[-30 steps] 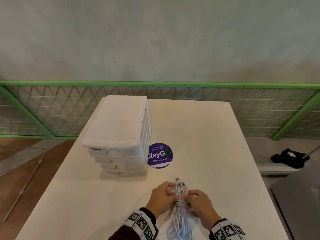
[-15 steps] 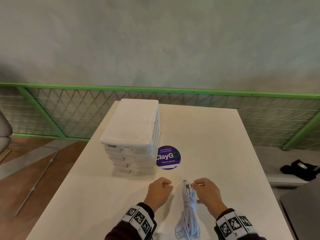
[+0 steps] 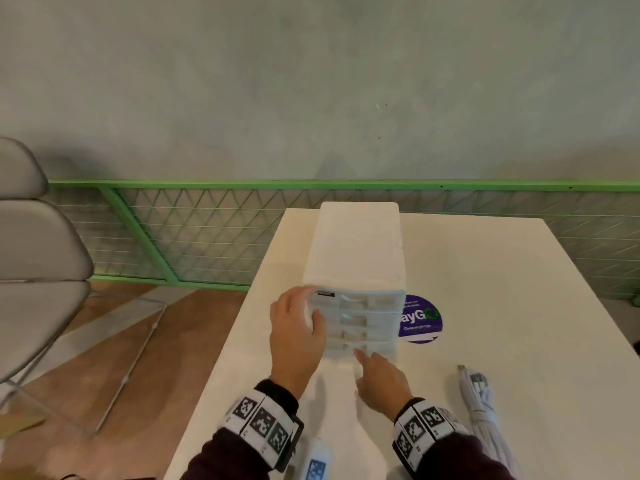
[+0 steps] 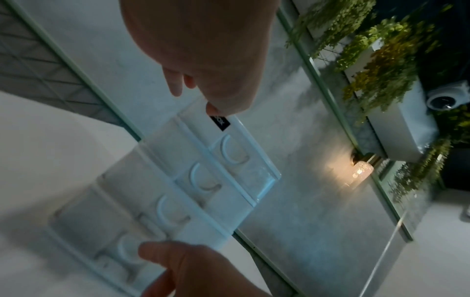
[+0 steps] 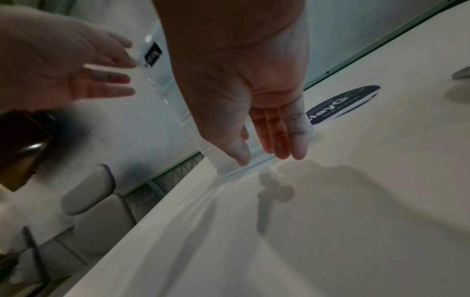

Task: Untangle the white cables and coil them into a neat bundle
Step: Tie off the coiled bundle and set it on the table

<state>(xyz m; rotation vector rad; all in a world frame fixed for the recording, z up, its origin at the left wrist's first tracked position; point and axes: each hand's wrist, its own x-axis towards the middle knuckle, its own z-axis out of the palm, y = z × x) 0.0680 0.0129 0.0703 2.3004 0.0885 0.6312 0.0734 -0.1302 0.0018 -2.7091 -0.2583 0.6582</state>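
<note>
Judging by layout, coiling appears complete: the white cables (image 3: 483, 407) lie bundled and wrapped on the table (image 3: 519, 289), right of the drawer unit (image 3: 356, 271), in neither hand. Left hand (image 3: 296, 327), fingers spread, rests against the unit's left front corner. Right hand (image 3: 379, 382) reaches its lowest drawer with fingers extended, holding nothing. Stowing probably remains.

The coiled bundle of thin cables (image 3: 479, 407) is white. The smooth rectangular counter (image 3: 502, 306) is cream-white, and the plastic drawer cabinet (image 3: 356, 271) on it is white with translucent fronts and one small black label (image 3: 326, 293). The round sticker (image 3: 420, 320) is purple with white lettering and a green ring. Both wristbands (image 3: 259, 420) carry black-and-white square codes. The sleeves (image 3: 221, 459) are dark maroon.
</note>
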